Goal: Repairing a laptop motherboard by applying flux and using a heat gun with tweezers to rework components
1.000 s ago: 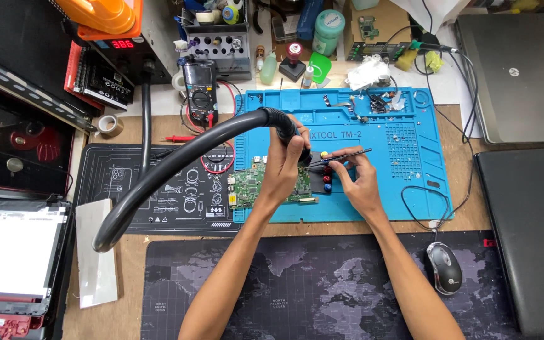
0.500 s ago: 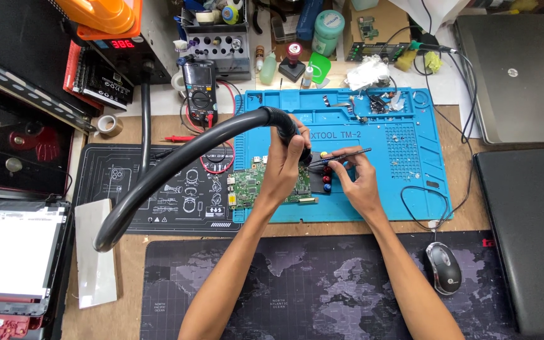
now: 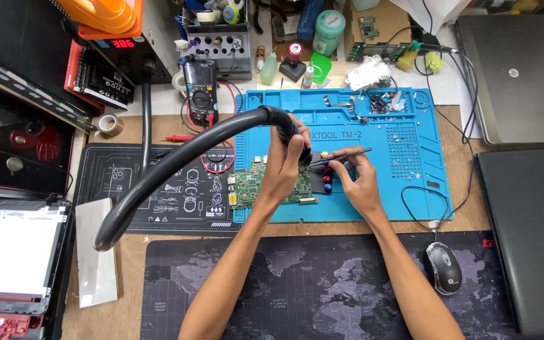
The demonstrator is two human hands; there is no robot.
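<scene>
The right hand [image 3: 359, 182] is pinching thin dark metal tweezers [image 3: 341, 157] over a small green circuit board [image 3: 266, 184], which is lying on the blue silicone work mat [image 3: 404, 189]. The left hand [image 3: 283, 167] is gripping the thick black corrugated hose [image 3: 177, 167] above that board.

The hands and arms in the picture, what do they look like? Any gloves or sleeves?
Both are bare: no gloves, and no sleeves in view. The left hand and right hand show no rings or watch that I can see. The long arms reach up from the bottom edge.
</scene>
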